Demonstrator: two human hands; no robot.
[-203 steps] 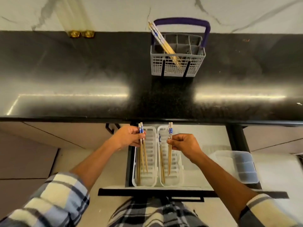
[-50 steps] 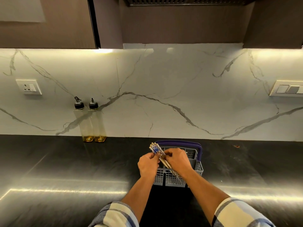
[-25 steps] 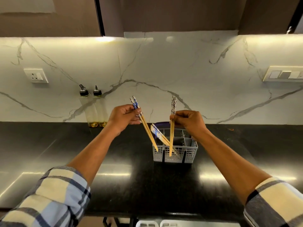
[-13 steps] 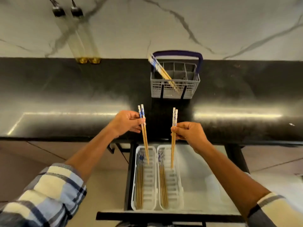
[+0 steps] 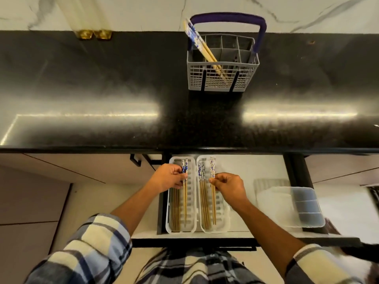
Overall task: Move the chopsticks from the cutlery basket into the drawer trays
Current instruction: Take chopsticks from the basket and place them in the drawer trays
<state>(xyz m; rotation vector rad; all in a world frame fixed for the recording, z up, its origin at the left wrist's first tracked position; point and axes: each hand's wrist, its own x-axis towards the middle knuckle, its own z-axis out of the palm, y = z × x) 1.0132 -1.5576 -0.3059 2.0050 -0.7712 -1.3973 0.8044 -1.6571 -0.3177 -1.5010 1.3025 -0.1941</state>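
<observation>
Chopsticks were split three ways at this moment: some lying in the trays, one pair in each hand, a few left in the basket. Black countertop (image 5: 102, 89) filled the far half of the view; open drawer (image 5: 256, 167) sat below its near edge. Cutlery basket (image 5: 222, 75) stood on the counter to the far right of centre, with a small bunch of remaining chopsticks (image 5: 202, 48) leaning toward its left corner. A clear lidded box (image 5: 291, 208) sat at the right of the drawer. Left tray (image 5: 170, 228) and right tray (image 5: 225, 227) lay side by side at the drawer's left, each already holding several sticks lengthwise. Left hand (image 5: 168, 178) pinched a pair (image 5: 185, 199) low over the left tray; right hand (image 5: 227, 184) pinched another pair (image 5: 213, 203) over the right tray. Neither pair had been let go yet; tips looked at or near the tray floor, can't tell if touching. Judgement: well past halfway, with these two pairs to drop plus the basket bunch to fetch
</observation>
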